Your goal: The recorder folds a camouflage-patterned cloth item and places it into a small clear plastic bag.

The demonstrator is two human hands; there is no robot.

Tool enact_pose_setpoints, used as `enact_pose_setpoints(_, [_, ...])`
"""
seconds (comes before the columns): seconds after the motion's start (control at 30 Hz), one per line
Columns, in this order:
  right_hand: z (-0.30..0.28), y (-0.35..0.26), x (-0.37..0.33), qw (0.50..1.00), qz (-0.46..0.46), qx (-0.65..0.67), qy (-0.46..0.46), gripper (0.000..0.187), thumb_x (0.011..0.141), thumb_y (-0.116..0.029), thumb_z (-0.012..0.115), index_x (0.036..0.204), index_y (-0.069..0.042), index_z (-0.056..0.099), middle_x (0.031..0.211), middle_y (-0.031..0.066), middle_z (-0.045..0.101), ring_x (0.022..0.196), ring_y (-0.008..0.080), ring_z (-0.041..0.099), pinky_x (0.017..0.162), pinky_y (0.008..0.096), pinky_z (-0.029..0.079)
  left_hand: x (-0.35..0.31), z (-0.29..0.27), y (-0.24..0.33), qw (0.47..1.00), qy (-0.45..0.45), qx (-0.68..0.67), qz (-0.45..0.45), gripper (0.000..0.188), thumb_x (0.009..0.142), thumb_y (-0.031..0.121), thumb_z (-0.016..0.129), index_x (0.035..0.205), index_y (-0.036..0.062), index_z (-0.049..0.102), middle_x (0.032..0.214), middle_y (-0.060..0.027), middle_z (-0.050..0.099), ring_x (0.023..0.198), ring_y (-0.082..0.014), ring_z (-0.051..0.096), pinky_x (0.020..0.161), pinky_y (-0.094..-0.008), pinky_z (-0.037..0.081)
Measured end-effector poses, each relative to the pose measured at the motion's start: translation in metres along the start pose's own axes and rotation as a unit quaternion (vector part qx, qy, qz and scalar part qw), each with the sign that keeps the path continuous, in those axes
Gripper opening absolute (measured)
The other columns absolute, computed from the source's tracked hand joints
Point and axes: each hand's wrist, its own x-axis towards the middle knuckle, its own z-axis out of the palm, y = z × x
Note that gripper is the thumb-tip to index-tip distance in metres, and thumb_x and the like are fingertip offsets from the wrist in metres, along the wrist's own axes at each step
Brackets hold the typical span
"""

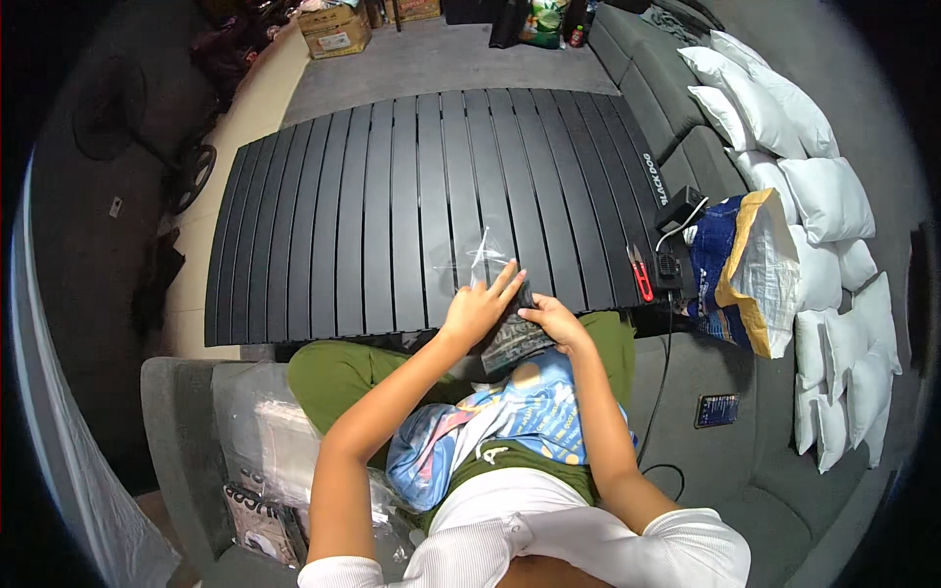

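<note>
At the near edge of the slatted black table (407,216), a dark, dull-patterned packet (517,340) in clear plastic tilts over my lap. Its contents cannot be made out. The clear plastic (482,257) at its upper end spreads onto the slats. My left hand (478,309) lies across the packet's upper left side with its fingers stretched out and apart. On the other side, my right hand (556,321) pinches the packet's right edge between thumb and fingers. Below the packet, a blue printed cloth (534,412) lies bunched on my lap.
Red-handled thread snips (640,274) and a black power adapter (680,208) with cables lie at the table's right end. Beside them stands an open blue-and-yellow woven sack (750,265). White pillows (828,199) line the right. A phone (717,411) and plastic-wrapped packages (284,431) rest on the sofa.
</note>
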Motion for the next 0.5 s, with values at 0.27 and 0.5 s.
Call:
enact_pose_setpoints(0.27, [-0.004, -0.010, 0.008, 1.000, 0.008, 0.015, 0.014, 0.020, 0.086, -0.009, 0.051, 0.102, 0.001, 0.058, 0.089, 0.0048, 0.063, 0.076, 0.0123, 0.059, 0.068, 0.0259, 0.047, -0.008, -0.016, 0.005, 0.999, 0.030, 0.007, 0.009, 0.072, 0.072, 0.011, 0.055, 0.138, 0.0214, 0.029, 0.143, -0.0052, 0.030, 0.060, -0.0142, 0.054, 0.050, -0.0256, 0.046])
enact_pose_setpoints(0.5, [-0.016, -0.021, -0.010, 0.974, -0.041, 0.221, 0.000, 0.021, 0.089, -0.017, 0.053, 0.104, -0.003, 0.058, 0.087, 0.0046, 0.064, 0.072, 0.0130, 0.063, 0.065, 0.0258, 0.051, -0.016, -0.041, 0.002, 0.995, 0.078, -0.024, 0.056, 0.068, 0.072, 0.011, 0.054, 0.135, 0.0281, 0.035, 0.140, -0.0037, 0.035, 0.071, -0.0133, 0.051, 0.059, -0.0259, 0.046])
